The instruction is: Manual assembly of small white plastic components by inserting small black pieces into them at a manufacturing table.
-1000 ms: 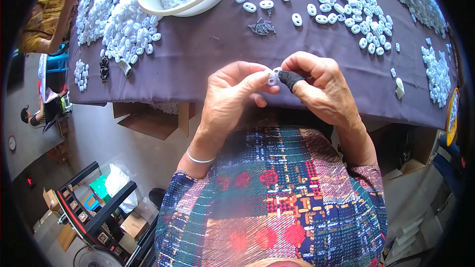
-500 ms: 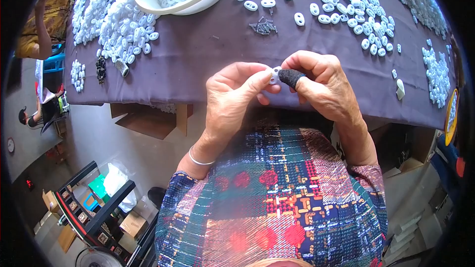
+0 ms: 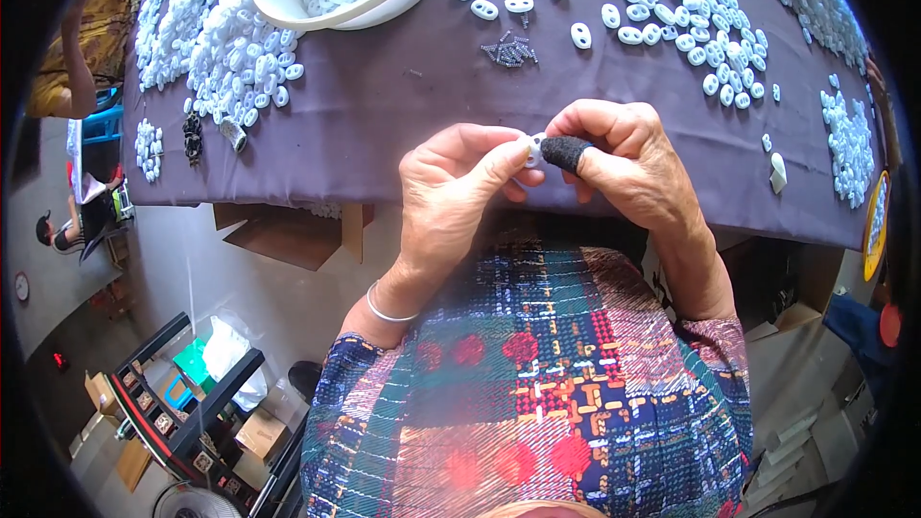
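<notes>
Between my two hands, above the table's near edge, is a small white plastic cord lock (image 3: 533,151), an oval with two holes. My left hand (image 3: 459,171) pinches it between thumb and fingers. From the other side my right hand (image 3: 628,161), with a black cover on its thumb, presses the same piece with thumb and forefinger. Its lower part is hidden by the fingers. Beyond my hands lies a little heap of small metal springs (image 3: 510,51). Loose white cord locks (image 3: 519,4) lie scattered just past the springs.
A white basin (image 3: 369,17) of white pieces stands at the far left beside a large pile (image 3: 235,67). Another group of cord locks (image 3: 710,34) lies to the right. An open cardboard box (image 3: 288,235) sits below the table edge. Other people work at the left.
Both hands stay nearly in place, with the right thumb still pressed at the white piece. At the far right edge, another person's arm has come into view.
</notes>
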